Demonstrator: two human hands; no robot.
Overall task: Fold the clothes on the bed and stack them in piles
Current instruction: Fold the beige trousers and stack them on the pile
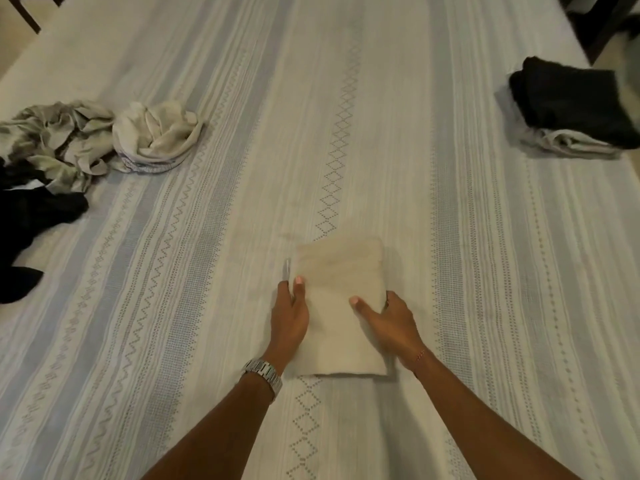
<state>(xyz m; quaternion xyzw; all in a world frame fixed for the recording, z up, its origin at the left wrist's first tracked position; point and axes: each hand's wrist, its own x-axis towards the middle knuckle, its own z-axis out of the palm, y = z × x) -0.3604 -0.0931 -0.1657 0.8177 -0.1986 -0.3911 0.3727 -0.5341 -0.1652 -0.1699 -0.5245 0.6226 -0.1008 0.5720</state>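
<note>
A cream garment [341, 271], folded into a narrow rectangle, lies on the bed in front of me. My left hand [289, 313] grips its left edge, thumb on top and fingers tucked under. My right hand [389, 318] grips the right edge the same way, thumb lying on the cloth. A heap of unfolded clothes sits at the left: a cream piece [159, 136], a grey-green piece [59, 133] and black items [31, 216]. A pile of folded clothes [571, 105] stands at the far right, black pieces over a light grey one.
The bed [346, 98] has a white and pale blue striped cover with diamond and zigzag patterns. A dark wooden furniture leg [24, 12] shows at the top left, and dark furniture [602, 22] stands beyond the bed's top right corner.
</note>
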